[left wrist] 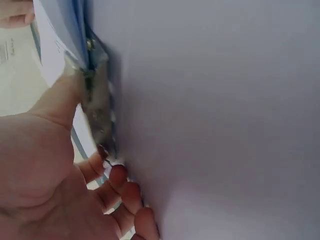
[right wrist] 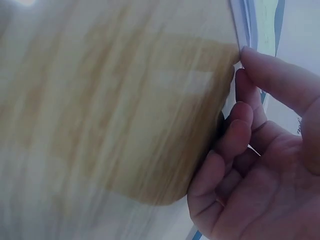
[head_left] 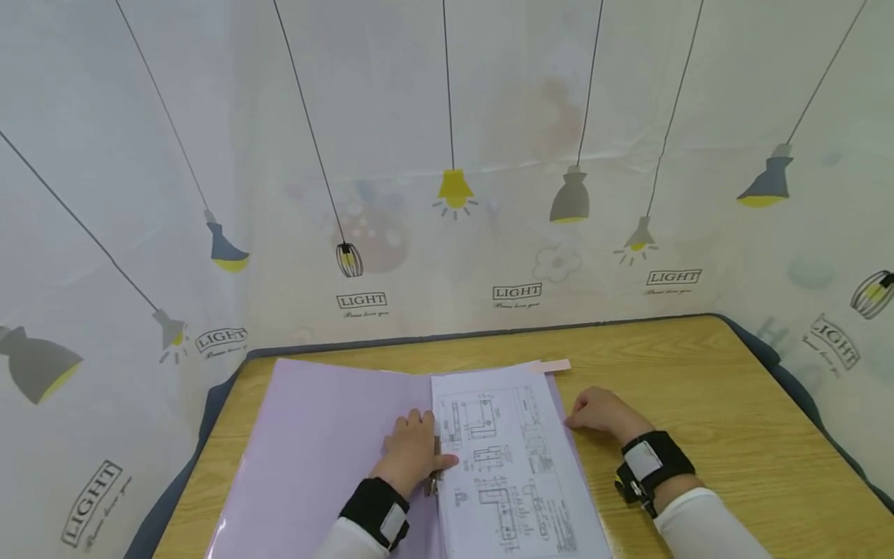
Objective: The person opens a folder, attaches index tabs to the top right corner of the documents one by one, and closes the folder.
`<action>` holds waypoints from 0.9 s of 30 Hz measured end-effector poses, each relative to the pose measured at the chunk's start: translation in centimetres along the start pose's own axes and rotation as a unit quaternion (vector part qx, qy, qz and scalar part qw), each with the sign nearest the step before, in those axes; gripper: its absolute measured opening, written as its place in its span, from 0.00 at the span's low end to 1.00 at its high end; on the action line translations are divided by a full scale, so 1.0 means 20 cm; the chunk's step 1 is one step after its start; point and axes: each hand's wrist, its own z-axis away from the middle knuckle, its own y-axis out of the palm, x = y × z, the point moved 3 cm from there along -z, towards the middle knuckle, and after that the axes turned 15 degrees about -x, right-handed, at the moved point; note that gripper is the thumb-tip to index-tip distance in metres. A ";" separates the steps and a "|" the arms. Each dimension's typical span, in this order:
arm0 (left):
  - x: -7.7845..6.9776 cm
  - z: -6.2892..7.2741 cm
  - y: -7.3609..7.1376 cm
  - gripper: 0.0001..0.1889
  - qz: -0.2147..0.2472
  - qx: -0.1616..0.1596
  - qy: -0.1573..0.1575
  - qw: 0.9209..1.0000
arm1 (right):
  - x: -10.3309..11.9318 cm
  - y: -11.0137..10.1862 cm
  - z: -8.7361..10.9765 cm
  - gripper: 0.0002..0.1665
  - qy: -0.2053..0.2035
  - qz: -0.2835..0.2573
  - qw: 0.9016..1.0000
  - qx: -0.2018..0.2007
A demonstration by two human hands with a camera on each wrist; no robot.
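Observation:
A purple folder (head_left: 328, 450) lies spread wide on the table, with printed technical drawings (head_left: 503, 466) on its right half. My left hand (head_left: 410, 450) rests along the spine beside a metal clip (left wrist: 99, 105). In the left wrist view its thumb touches the clip and the sheets' edge, and its fingertips touch the purple cover. At the folder's right edge is my right hand (head_left: 606, 411). Its thumb and index fingertip (right wrist: 241, 77) pinch that edge in the right wrist view, while the other fingers curl loosely. What lies between those fingertips is partly hidden.
A wood-grain table (head_left: 726, 396) carries the folder. A pale pink tab (head_left: 555, 366) sticks out past the top right of the sheets. A hanging cloth (head_left: 419, 93) printed with lamps closes off the back and sides. Each wrist wears a black strap (head_left: 656, 462).

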 end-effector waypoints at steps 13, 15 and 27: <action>-0.32 0.26 -0.09 0.49 0.040 -0.007 0.171 0.984 | 0.00 0.00 0.00 0.12 0.010 0.007 1.000 0.007; -0.36 0.33 -0.07 0.52 0.055 0.017 0.204 0.977 | 0.00 0.00 0.01 0.12 0.012 0.011 1.000 0.008; -0.40 0.45 -0.01 0.51 0.055 0.015 0.270 0.961 | 0.01 -0.01 0.03 0.12 0.007 -0.001 1.000 0.008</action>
